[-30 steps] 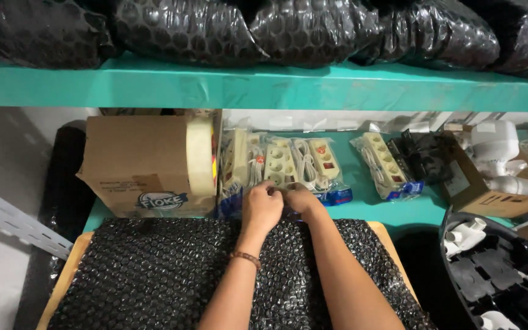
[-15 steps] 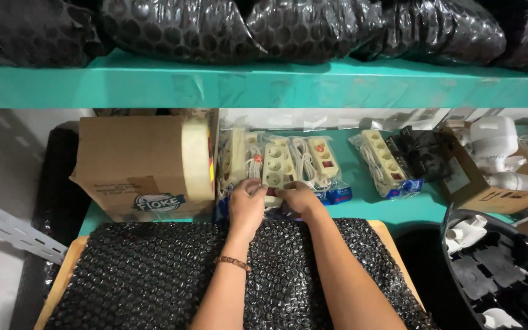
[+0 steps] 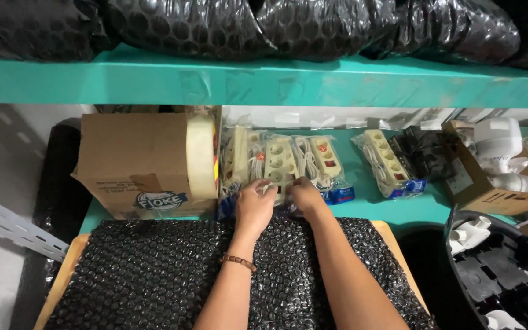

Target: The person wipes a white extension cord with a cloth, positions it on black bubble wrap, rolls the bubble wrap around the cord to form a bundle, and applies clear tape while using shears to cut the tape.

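Head view: left hand (image 3: 253, 206) and right hand (image 3: 306, 197), fingers curled, grip a bagged power strip (image 3: 280, 164).

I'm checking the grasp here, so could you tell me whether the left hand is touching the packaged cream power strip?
Touching. The head view shows the left hand with its fingers laid on the packaged cream power strip, with no gap; the right hand grips the same pack.

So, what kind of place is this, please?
Probably a packing or stockroom bench. Both hands, left hand and right hand, rest on a bagged power strip above a sheet of black bubble wrap, with a cardboard box and more wrapped bundles on the teal shelf.
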